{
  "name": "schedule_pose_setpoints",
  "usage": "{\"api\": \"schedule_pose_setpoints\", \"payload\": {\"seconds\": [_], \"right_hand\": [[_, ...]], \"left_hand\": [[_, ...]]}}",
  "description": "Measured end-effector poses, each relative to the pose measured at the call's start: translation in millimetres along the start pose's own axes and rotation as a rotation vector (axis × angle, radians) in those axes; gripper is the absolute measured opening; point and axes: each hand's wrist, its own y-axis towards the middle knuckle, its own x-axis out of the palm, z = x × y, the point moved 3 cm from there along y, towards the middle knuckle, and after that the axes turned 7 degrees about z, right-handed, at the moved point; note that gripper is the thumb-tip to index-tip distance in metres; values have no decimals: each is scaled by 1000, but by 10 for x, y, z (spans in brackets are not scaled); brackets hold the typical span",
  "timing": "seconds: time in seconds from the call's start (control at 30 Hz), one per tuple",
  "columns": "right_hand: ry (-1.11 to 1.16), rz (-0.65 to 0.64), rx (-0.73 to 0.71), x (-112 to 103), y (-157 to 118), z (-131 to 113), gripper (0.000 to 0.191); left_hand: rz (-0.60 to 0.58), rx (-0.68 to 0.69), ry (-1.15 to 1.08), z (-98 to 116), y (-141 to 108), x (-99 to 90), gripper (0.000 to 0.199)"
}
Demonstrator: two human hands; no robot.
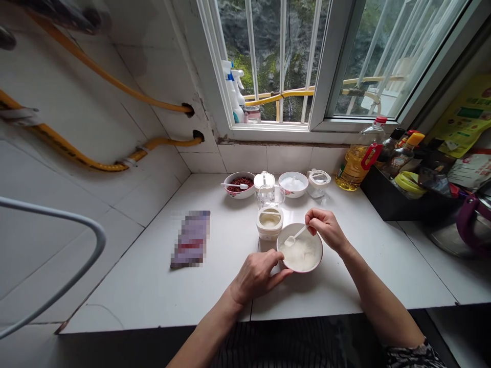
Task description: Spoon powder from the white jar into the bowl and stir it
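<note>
A white bowl (319, 259) with pale powdery contents stands near the counter's front edge. My left hand (261, 276) grips its left rim, thumb along the near side and fingers at the edge. Pinched in my right hand (324, 227) is a small white spoon (292, 240), its scoop over the bowl's contents. Just behind and left of the bowl sits a cream seasoning jar (269, 232) with pale contents showing in its top. A clear lidded piece (271, 194) is directly behind that jar.
Along the back wall are a bowl of dark red bits (229, 191) with a white spoon, a bowl of white grains (293, 193) and a clear jar (319, 190). An oil bottle (351, 166) and black box (378, 197) stand right; a blurred purple packet (191, 240) lies left.
</note>
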Motion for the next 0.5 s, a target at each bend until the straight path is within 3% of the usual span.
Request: {"api": "schedule_pose_setpoints", "payload": {"seconds": [0.23, 0.5], "right_hand": [[183, 7, 127, 14, 39, 24, 6], [282, 12, 121, 15, 37, 40, 6]], "left_hand": [[4, 3, 8, 3, 4, -10, 23], [4, 2, -1, 0, 8, -3, 23]]}}
